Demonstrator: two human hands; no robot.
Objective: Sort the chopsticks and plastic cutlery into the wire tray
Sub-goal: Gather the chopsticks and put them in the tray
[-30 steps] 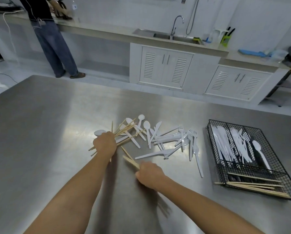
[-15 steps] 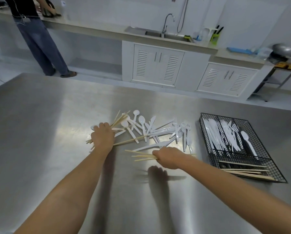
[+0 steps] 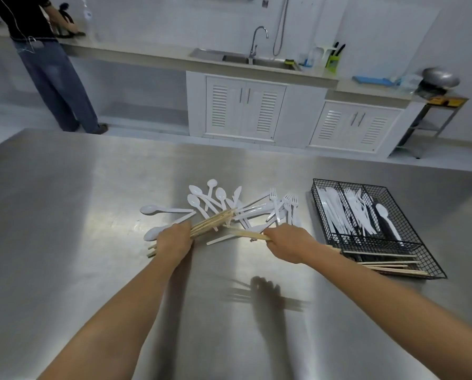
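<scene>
A heap of white plastic spoons, forks and knives lies in the middle of the steel table. My left hand is closed around a bundle of wooden chopsticks that fans up to the right over the heap. My right hand grips a smaller bunch of chopsticks, lifted off the table and pointing left. The black wire tray stands to the right. It holds white cutlery in its long compartments and several chopsticks across its near compartment.
The steel table stretches wide on the left and in front of me. Beyond it run a counter with a sink and white cabinets. A person in jeans stands at the far left counter.
My right hand has lifted its chopsticks off the table and moved right, toward the tray. My left hand has gathered more chopsticks into one bundle.
</scene>
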